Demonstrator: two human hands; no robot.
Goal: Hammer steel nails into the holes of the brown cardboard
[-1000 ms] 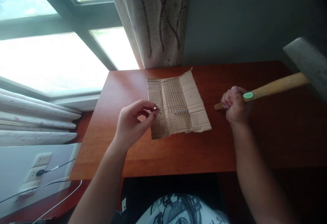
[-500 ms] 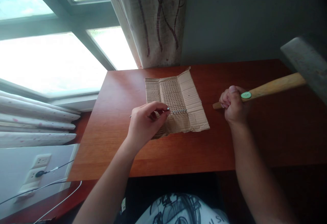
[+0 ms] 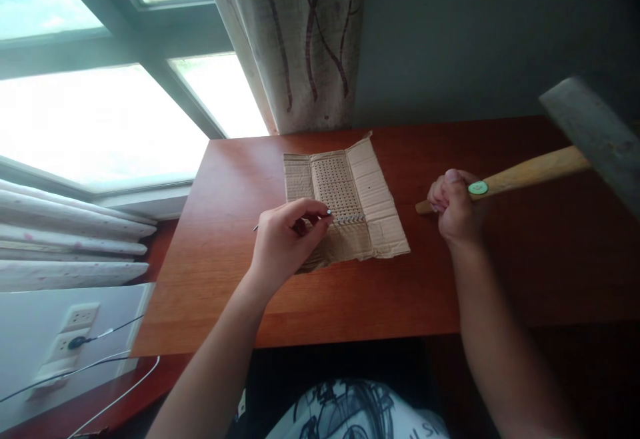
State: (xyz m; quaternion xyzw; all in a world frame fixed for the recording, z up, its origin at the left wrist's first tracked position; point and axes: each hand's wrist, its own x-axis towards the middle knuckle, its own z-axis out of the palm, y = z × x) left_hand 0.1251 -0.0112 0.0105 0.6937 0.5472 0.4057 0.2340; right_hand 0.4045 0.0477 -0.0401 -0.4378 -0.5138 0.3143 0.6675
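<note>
My left hand (image 3: 285,242) is closed in a pinch over the near left part of a cardboard sheet (image 3: 383,205). A small nail (image 3: 329,212) shows its pale head at the thumb and fingertip; its shank cannot be made out. Rows of small dark holes cover the sheet's middle strip, with silvery nail heads (image 3: 350,219) lined up along the near end. My right hand (image 3: 456,205) grips a hammer (image 3: 535,171) by the lower part of its wooden handle. The hammer's grey metal head (image 3: 595,132) is raised at the far right, away from the cardboard.
The cardboard lies on a reddish-brown wooden table (image 3: 215,279). Behind it hang a patterned curtain (image 3: 320,39) and a grey wall. A window is on the left, above a wall socket (image 3: 65,345) with cables. A thin metal tip (image 3: 255,227) shows beside my left hand.
The hammer head has shifted slightly left and tilted a little in my right hand's grip. My left hand stays nearly still at the cardboard.
</note>
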